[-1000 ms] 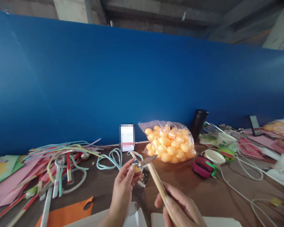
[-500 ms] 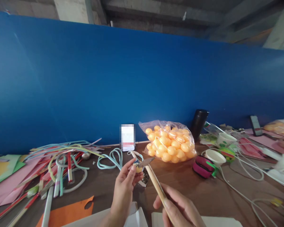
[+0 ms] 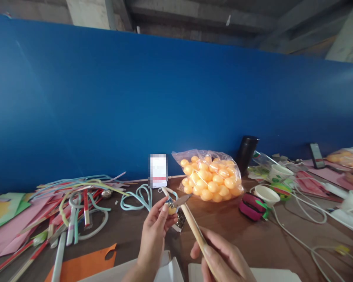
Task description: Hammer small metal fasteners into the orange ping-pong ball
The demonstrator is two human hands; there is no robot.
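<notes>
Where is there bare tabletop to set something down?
The widest bare tabletop lies between the right hand, the bag of orange balls, the purple pouch and the white cable. A smaller patch shows between the left hand and the pile of coloured strips. It is crowded at left, under that pile, and at right, around the white cups.

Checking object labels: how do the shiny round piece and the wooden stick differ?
Shape: the shiny round piece is small and rounded; the wooden stick is long and slim.
Look: the round piece is glossy and partly yellowish; the stick is pale wood.
Hold: the left hand holds the round piece; the right hand grips the stick, which slants.
Shared: each is held in one hand.
</notes>
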